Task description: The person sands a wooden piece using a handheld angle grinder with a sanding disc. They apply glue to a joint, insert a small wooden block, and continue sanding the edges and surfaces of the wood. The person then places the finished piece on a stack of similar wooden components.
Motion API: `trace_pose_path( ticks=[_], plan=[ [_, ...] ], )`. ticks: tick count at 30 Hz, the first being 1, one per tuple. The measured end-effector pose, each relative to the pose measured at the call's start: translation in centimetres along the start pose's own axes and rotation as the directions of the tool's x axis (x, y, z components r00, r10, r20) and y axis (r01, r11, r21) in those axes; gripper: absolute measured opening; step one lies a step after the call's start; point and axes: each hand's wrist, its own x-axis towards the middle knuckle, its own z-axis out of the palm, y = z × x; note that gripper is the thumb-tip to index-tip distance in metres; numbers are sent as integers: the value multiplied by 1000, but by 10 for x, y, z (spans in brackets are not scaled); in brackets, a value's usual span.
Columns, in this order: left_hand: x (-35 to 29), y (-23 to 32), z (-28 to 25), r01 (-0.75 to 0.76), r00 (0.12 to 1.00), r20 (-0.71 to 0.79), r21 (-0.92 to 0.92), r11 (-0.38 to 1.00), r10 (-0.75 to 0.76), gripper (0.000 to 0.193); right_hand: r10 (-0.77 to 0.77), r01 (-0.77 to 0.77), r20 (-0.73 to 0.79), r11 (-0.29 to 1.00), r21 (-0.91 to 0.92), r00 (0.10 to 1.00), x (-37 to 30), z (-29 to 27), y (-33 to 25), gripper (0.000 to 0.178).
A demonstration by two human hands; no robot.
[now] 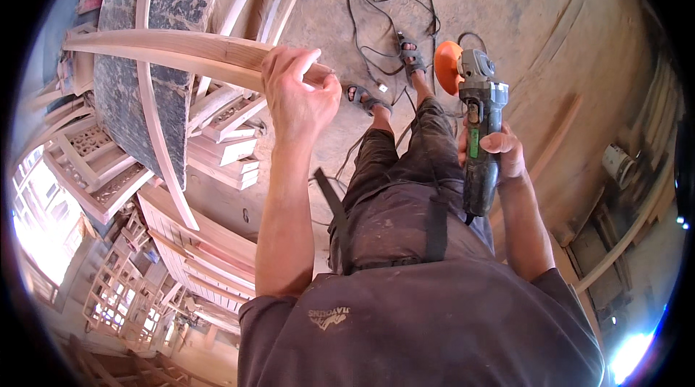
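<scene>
I am grasping the right end of a long wooden beam (174, 52) with the left hand (302, 94), its fingers curling around the wood. The beam is running crosswise above a dark, scuffed worktop (119, 115), reaching past the left edge and sticking well out beyond the right edge, so I am holding it over the floor (528, 18). A thin curved strip (153, 119) is passing under the beam and poking out past the worktop's near right corner; whether the two are touching I am not able to tell.

With the right hand (512, 155) I am gripping a grinder (478, 173) by its dark body, the thumb lying across it. Its orange disc (447, 68) is pointing away from the body and standing well apart from the beam's end; I cannot tell whether it is spinning.

Between beam and disc I am seeing a gap, with two sandals (413, 60) standing on the floor there. A loose black cable (355, 21) is looping around them. Beyond the worktop's right edge, stacked wooden pieces (226, 159) are taking up space below the beam. Wider floor is opening to the grinder's right, stretching toward a pale bucket (620, 165).
</scene>
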Motion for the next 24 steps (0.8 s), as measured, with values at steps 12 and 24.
trace_pose_path(
  ticks=[12, 24],
  plan=[
    [-44, 12, 2, -65, 997, 51, 55, 996, 62, 40, -27, 27, 25, 1000, 2, 999, 5, 0, -16, 66],
    [-106, 42, -12, 301, 889, -262, -287, 909, -377, 58, -35, 60, 77, 935, -350, 996, 24, 43, -54, 62]
  ],
)
